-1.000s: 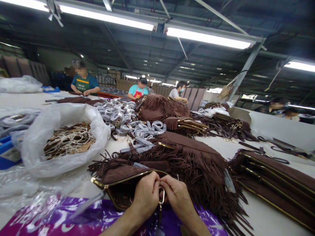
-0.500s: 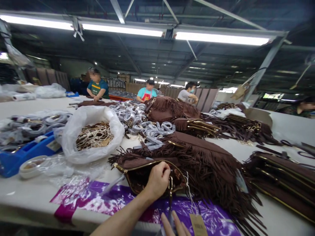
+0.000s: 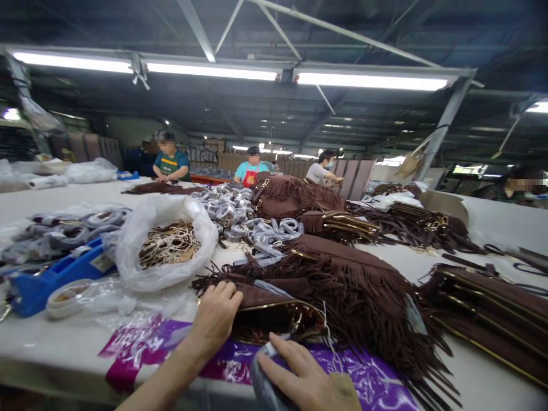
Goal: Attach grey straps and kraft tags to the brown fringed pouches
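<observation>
A dark brown fringed handbag [image 3: 274,290] lies in front of me, its gold zip undone and its mouth gaping. My left hand [image 3: 217,311] is closed over the bag's left end, fingers on the rim near the zip. At the near side of the mouth, my right hand [image 3: 302,371] grips a coiled strap [image 3: 266,374] wrapped in grey plastic film. Gold hardware [image 3: 296,322] shows at the bag's right end. A tan hang tag [image 3: 343,389] on white string hangs there, partly behind my right hand.
Purple plastic sheeting [image 3: 363,379] lies under the bag. To the left stand a white plastic bag of stringed tags [image 3: 124,251], a blue tape dispenser [image 3: 55,279] and a tape roll [image 3: 71,297]. Wrapped straps [image 3: 231,211] and more brown bags [image 3: 496,319] cover the table. Several people work beyond.
My left hand has moved left from inside the bag's mouth to its left end. My right hand has come up into view with the wrapped strap. The mouth looks narrower.
</observation>
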Action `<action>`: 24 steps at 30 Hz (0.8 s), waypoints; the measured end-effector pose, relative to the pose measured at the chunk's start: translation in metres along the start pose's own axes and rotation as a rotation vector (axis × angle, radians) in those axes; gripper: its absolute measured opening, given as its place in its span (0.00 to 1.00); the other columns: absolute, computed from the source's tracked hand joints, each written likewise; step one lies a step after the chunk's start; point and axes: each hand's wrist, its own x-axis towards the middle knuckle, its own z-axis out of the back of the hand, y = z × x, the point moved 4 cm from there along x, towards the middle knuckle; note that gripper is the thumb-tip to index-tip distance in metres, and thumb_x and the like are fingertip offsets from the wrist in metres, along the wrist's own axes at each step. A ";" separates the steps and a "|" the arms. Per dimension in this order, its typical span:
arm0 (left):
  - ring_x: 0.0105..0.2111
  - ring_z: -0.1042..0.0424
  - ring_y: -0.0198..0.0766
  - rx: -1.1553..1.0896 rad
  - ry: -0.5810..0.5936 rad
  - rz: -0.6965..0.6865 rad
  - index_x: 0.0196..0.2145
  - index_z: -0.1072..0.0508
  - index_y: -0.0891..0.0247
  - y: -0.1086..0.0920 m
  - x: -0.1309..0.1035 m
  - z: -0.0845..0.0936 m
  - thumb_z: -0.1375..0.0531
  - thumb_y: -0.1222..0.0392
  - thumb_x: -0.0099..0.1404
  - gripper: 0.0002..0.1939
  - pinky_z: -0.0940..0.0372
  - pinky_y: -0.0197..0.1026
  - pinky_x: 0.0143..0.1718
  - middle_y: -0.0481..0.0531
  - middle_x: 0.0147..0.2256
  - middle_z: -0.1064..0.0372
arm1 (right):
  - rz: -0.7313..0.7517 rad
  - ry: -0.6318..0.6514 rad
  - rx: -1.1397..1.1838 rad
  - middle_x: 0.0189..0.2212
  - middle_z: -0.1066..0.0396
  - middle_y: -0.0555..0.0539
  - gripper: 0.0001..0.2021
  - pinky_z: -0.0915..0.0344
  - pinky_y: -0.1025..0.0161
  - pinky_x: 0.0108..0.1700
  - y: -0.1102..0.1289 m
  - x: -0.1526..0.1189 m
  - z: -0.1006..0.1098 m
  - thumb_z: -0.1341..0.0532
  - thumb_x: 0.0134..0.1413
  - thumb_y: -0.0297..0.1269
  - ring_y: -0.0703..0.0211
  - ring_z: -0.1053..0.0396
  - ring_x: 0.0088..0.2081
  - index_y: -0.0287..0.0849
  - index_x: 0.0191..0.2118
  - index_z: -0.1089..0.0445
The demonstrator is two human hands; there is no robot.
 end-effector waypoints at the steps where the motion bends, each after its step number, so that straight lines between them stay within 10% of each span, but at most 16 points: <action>1: 0.44 0.32 0.50 0.036 0.037 0.023 0.37 0.26 0.63 0.007 -0.001 -0.001 0.48 0.74 0.62 0.13 0.39 0.48 0.45 0.59 0.41 0.28 | 0.032 0.020 0.041 0.60 0.32 0.42 0.33 0.30 0.53 0.53 0.002 0.010 -0.003 0.29 0.47 0.38 0.40 0.31 0.56 0.58 0.61 0.35; 7: 0.39 0.29 0.43 -0.239 0.004 0.034 0.33 0.24 0.60 0.004 0.009 0.011 0.47 0.66 0.67 0.11 0.38 0.40 0.40 0.53 0.36 0.27 | -0.309 0.005 0.024 0.42 0.23 0.37 0.12 0.29 0.48 0.48 -0.006 0.091 -0.031 0.41 0.61 0.39 0.42 0.26 0.45 0.43 0.47 0.24; 10: 0.38 0.28 0.43 -0.475 0.044 -0.022 0.31 0.23 0.60 0.007 0.006 0.017 0.45 0.63 0.66 0.11 0.37 0.39 0.41 0.53 0.34 0.26 | -0.234 0.053 0.044 0.45 0.23 0.39 0.12 0.34 0.48 0.55 -0.007 0.116 -0.047 0.43 0.62 0.32 0.44 0.28 0.49 0.43 0.47 0.25; 17: 0.54 0.35 0.45 -0.453 0.072 -0.106 0.54 0.29 0.60 0.069 -0.050 0.015 0.50 0.76 0.53 0.32 0.42 0.45 0.58 0.56 0.54 0.32 | -0.098 -0.038 0.006 0.40 0.23 0.40 0.14 0.30 0.58 0.42 -0.006 0.059 -0.047 0.48 0.63 0.29 0.49 0.25 0.39 0.44 0.47 0.27; 24: 0.36 0.29 0.43 -0.254 0.020 -0.095 0.34 0.25 0.63 0.081 -0.052 -0.008 0.53 0.70 0.65 0.17 0.36 0.40 0.38 0.56 0.33 0.28 | 0.177 -0.049 -0.217 0.24 0.25 0.50 0.18 0.41 0.63 0.19 0.066 0.078 -0.049 0.42 0.58 0.29 0.55 0.28 0.20 0.45 0.55 0.34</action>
